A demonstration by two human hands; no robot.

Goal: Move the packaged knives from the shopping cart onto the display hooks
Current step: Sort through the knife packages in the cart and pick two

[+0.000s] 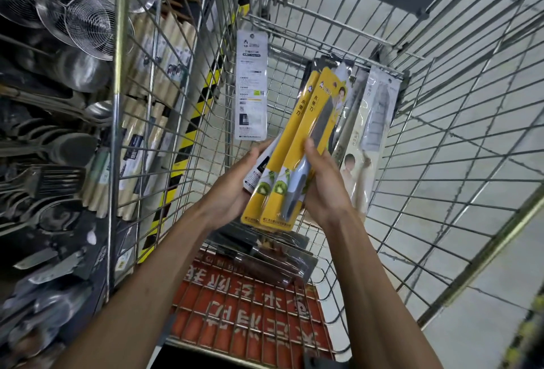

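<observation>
Your left hand (234,189) was curled round the left edge and back of a stack of yellow packaged knives (297,145). Your right hand (323,186) clamped the same stack from the other side, thumb pressed flat on the front of the top pack. Both forearms reached forward and slightly inward, wrists close together, so the stack stood tilted with its hanging ends pointing away from you. It was above the middle of the shopping cart (441,145) and clear of its wire floor. By my reading you were at the pick-up step: this batch was out of the cart, but nothing in your grip had reached a hook. Plenty was left in the cart. A white-backed pack (251,86) leaned against the far edge, pale packs (374,121) stood in the far right corner, and dark packs (273,254) lay towards the near edge, just beyond the red panel (244,318). The display rack (53,145), with strainers (88,23) and other utensils, stood beyond the cart's left edge; I could not make out a free hook there.
</observation>
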